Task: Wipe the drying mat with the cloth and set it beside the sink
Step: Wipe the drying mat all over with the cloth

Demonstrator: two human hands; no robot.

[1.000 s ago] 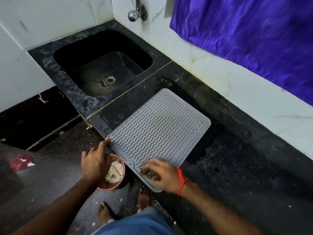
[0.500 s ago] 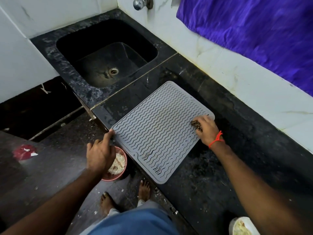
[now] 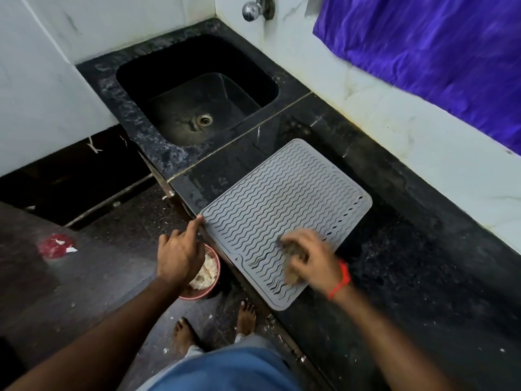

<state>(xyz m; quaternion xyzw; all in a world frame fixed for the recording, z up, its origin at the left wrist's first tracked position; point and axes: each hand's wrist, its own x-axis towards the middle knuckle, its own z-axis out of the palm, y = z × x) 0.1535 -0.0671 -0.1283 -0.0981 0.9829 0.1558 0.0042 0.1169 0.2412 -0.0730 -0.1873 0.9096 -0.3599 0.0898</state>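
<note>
Dark stone worktop (image 3: 394,292) w/ a built-in sink (image 3: 197,108), white tiled wall behind. Nearest me, right hand (image 3: 310,258), blurred mid-stroke, clutches a small dark cloth (image 3: 293,253) against the grey drying mat (image 3: 282,198). Left hand (image 3: 179,255) pins the mat's near-left corner w/ one fingertip. Mat lies flat, near the sink. Best follow the wavy grooves, keep that corner pinned, work toward the far edge.
</note>
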